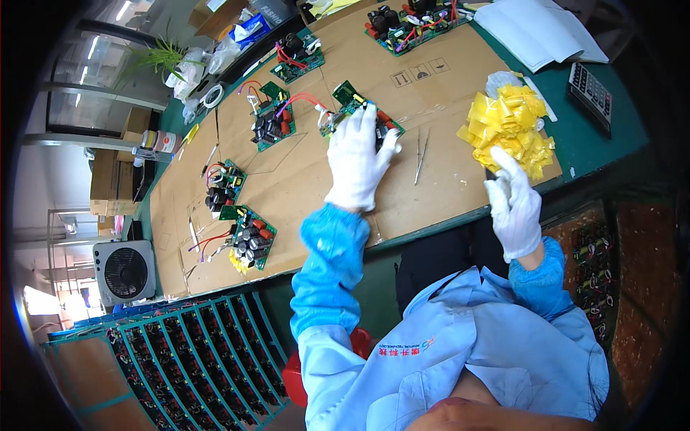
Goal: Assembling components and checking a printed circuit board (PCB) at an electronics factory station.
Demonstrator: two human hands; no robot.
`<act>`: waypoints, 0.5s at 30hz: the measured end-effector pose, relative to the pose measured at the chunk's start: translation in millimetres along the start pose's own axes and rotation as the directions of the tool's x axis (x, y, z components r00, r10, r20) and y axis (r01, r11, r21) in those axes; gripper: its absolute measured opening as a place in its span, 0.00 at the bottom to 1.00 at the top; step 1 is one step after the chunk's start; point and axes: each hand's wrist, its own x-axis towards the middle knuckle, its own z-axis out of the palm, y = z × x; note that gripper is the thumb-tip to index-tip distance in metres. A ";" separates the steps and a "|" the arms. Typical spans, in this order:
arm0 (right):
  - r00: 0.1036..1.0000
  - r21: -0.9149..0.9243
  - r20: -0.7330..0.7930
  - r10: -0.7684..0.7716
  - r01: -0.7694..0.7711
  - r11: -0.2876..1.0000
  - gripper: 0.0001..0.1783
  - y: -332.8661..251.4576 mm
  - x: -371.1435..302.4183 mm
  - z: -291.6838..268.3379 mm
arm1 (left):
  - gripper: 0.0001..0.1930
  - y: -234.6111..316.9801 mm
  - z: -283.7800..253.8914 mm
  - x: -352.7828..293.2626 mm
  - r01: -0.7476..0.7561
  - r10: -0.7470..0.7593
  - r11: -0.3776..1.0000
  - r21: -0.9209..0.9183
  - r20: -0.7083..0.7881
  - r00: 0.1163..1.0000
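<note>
My left hand (356, 159), in a white glove, lies over a green circuit board (346, 95) with red wires and dark components. Its fingers and thumb straddle the board's lower part and hide some of it. To the right, my gloved right hand (514, 212) hovers at the table's near edge, its fingers apart and partly bent. Just beyond its fingertips rises a heap of yellow tape pieces (507, 122). A small dark thing beside those fingertips is too unclear to name. Metal tweezers (420, 158) rest on the cardboard between both hands.
More circuit boards lie on the cardboard sheet (309, 208), such as one at the near left (251, 241). White papers (539, 32) and a calculator (591, 93) sit at far right. A fan (124, 271) and a rack of boards (194, 352) stand left.
</note>
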 end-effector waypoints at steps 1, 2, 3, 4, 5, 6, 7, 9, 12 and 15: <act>0.998 -0.015 -0.025 -0.066 0.065 0.998 0.26 -1.8 -1.9 3.0 | 0.31 1.4 14.8 5.1 0.016 -0.027 0.984 0.176 0.057 0.998; 0.995 -0.034 -0.012 -0.102 0.102 0.994 0.26 -0.8 -5.8 4.5 | 0.31 1.4 26.5 10.9 0.049 -0.090 0.958 0.281 0.135 0.987; 0.993 -0.045 -0.006 -0.122 0.121 0.992 0.26 -2.3 -6.9 2.8 | 0.28 0.7 32.0 18.4 0.040 -0.071 0.970 0.239 0.123 0.990; 0.990 -0.054 0.002 -0.141 0.141 0.989 0.26 -4.2 -8.1 1.6 | 0.25 -1.5 33.8 22.4 0.031 -0.055 0.979 0.200 0.112 0.992; 0.989 -0.053 0.022 -0.146 0.147 0.988 0.27 -4.6 -10.2 -0.1 | 0.22 -6.6 31.8 22.7 0.065 -0.074 0.992 0.105 0.085 0.994; 0.989 -0.055 0.016 -0.144 0.145 0.988 0.27 -3.0 -12.0 -1.8 | 0.20 -11.1 27.0 23.9 0.091 -0.091 0.996 0.012 0.065 0.994; 0.988 -0.058 0.028 -0.155 0.156 0.986 0.26 -1.9 -13.2 -3.1 | 0.14 -9.0 14.3 25.6 0.176 -0.176 0.981 -0.082 0.004 0.984; 0.986 -0.066 0.038 -0.163 0.165 0.984 0.26 0.6 -15.5 -2.9 | 0.13 -23.4 -8.4 21.8 0.104 -0.150 0.963 -0.248 -0.176 0.973; 0.995 0.013 0.018 -0.100 0.100 0.995 0.26 4.4 -17.9 7.7 | 0.13 -11.3 -51.5 2.9 0.365 -0.665 0.491 -0.791 -0.070 0.743; 0.986 0.111 0.141 -0.084 0.069 0.991 0.24 -12.4 -16.8 21.3 | 0.13 3.5 -81.9 -40.7 0.225 -0.836 -0.103 -0.969 0.207 0.509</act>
